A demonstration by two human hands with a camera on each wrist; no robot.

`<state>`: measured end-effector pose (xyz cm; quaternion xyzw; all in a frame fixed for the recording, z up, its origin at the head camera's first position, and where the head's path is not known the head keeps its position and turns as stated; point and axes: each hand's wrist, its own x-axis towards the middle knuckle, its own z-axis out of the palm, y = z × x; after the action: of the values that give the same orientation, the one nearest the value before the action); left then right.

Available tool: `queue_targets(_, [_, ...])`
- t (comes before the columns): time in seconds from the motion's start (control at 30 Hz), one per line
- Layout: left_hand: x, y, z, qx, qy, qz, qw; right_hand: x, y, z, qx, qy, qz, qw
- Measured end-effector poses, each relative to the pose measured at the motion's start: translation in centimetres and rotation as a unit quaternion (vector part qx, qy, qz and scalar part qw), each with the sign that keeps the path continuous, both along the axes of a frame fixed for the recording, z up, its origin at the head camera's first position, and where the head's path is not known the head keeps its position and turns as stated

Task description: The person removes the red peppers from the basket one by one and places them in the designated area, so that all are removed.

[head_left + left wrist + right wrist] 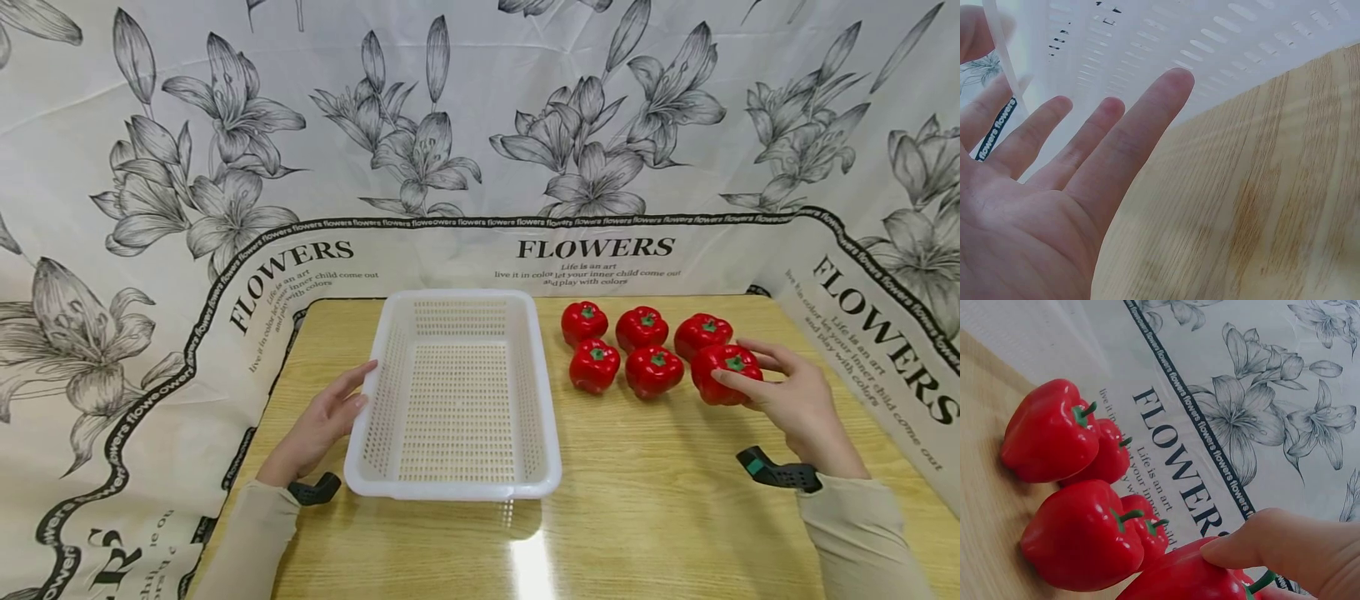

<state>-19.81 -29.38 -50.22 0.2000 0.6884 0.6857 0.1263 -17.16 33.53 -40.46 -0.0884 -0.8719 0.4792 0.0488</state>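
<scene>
A white plastic basket (457, 492) with slotted walls stands on the table. My left hand (322, 425) is at its left side, index finger and thumb at the rim. In the left wrist view the fingers (1125, 140) of that hand reach out straight and spread along the outer wall. My right hand (798, 400) grips a red bell pepper (723, 387) with a green stem, thumb on the near side and fingers behind. In the right wrist view, the thumb (1254, 540) presses on this bell pepper (1179, 578).
Several more red bell peppers (654, 372) stand in two rows right of the basket. The wooden table (637, 517) meets a flower-printed cloth (450, 258) at the back and sides. Each wrist wears a black band (780, 475).
</scene>
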Motion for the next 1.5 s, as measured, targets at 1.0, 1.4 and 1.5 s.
queue_targets(1.0, [0.0,-0.2,0.0,-0.020,-0.003,0.004,0.9998,-1.4,1.5,-4.3,-0.003,-0.070,-0.018,0.997])
queue_targets(1.4, [0.1,-0.1,0.3,-0.019,0.002,0.002,0.9998,-1.2,1.7,-4.6,-0.003,-0.064,-0.024,0.998])
queue_targets(1.5, [0.1,-0.1,0.4,-0.015,0.004,0.000,0.9999,-1.1,1.5,-4.6,0.005,-0.060,-0.030,0.998])
